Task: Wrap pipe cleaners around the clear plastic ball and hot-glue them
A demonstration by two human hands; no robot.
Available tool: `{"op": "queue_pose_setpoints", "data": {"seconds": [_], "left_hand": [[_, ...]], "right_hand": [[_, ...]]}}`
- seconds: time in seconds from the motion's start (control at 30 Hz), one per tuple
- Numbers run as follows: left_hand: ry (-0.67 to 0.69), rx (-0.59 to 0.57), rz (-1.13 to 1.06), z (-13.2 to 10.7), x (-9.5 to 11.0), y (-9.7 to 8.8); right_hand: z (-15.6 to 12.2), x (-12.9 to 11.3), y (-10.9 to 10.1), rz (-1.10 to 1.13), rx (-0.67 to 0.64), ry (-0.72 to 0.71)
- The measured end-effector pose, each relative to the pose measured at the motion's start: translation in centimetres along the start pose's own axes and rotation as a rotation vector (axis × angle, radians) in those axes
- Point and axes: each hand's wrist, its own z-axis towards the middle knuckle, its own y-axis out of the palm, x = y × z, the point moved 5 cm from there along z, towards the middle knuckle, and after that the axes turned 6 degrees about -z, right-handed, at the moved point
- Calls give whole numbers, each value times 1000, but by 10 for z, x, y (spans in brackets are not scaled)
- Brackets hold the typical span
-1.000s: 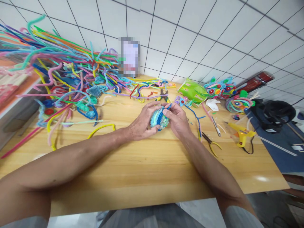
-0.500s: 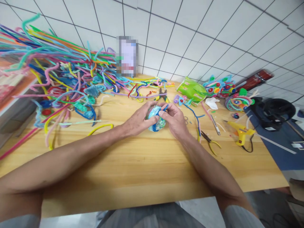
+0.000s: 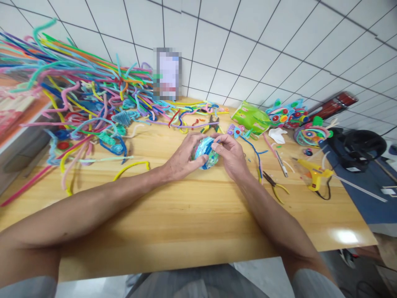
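Observation:
A round craft piece (image 3: pixel 206 150) of light blue, dark blue and green pipe cleaners is held above the middle of the table. My left hand (image 3: pixel 186 158) wraps its left side, with the thumb pressed on the front. The fingers of my right hand (image 3: pixel 231 153) are bent at its upper right, thumb and forefinger pinching a dark blue pipe cleaner (image 3: pixel 214 145) that lies against the piece. Just behind the hands, pliers (image 3: pixel 213 123) with dark jaws lie on the wood. How far the fingers reach behind the piece is hidden.
Many coloured pipe cleaners (image 3: pixel 93 99) heap at the left and back. A phone (image 3: pixel 169 74), blurred, leans on the tiled wall. To the right lie a green tissue pack (image 3: pixel 250 118), yellow-handled pliers (image 3: pixel 276 187), a yellow glue gun (image 3: pixel 316 174) and finished pipe-cleaner figures (image 3: pixel 312 133).
The craft piece has turned and shifted slightly right in my hands. The dark blue pipe cleaner's end, which stuck up between my right fingers, now lies lower along the piece.

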Motion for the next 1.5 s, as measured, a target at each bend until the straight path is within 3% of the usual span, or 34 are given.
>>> {"op": "queue_pose_setpoints", "data": {"seconds": [0.2,0.47,1.4,1.5], "left_hand": [[31,-4,-7,-1,5,2],[-77,-11,-39,0,0,2],[39,52,23,-6,6,6],[5,66,-11,-5,7,5]], "right_hand": [[-1,0,0,-25,-4,-6],[-3,-3,3,-59,-31,-15],[-2,-12,-2,-146,-35,-66],[-4,-11,-1,-165,-43,-73]]}}
